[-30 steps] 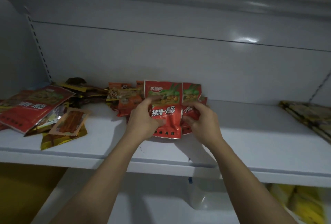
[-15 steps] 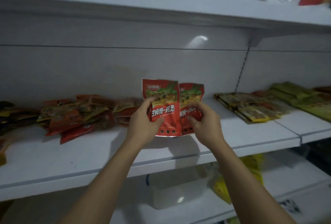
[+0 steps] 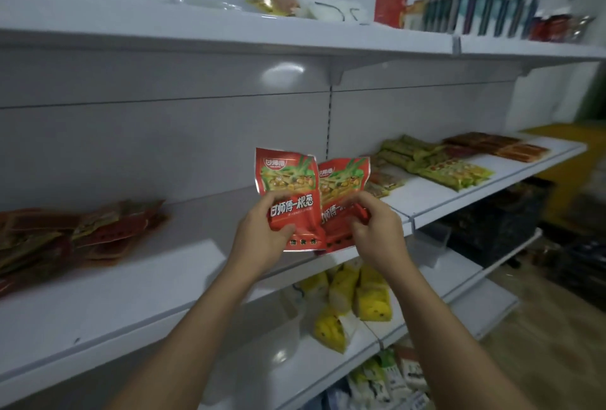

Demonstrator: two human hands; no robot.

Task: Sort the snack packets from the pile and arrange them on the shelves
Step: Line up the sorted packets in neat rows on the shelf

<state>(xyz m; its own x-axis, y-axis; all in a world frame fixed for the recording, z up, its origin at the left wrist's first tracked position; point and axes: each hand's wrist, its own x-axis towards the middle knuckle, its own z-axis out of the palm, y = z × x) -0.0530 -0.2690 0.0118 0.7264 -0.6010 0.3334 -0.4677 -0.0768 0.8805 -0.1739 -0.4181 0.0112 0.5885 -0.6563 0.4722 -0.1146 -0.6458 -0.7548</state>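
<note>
Upright, red snack packets [image 3: 286, 178], one pinched by left hand [image 3: 262, 240], one by right hand [image 3: 377, 234].

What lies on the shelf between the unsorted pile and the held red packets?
Only bare shelf, per the head view, from pile to red packets.

red packets [image 3: 288, 193], white lettering, green-yellow picture | shelf [image 3: 131, 285] white | lower packets [image 3: 357, 291] yellow

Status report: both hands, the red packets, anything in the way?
Left hand grips front red packet; right hand pinches second red packet behind it. Both held above middle shelf, right of the pile. Nothing visible between packets and shelf.
</note>
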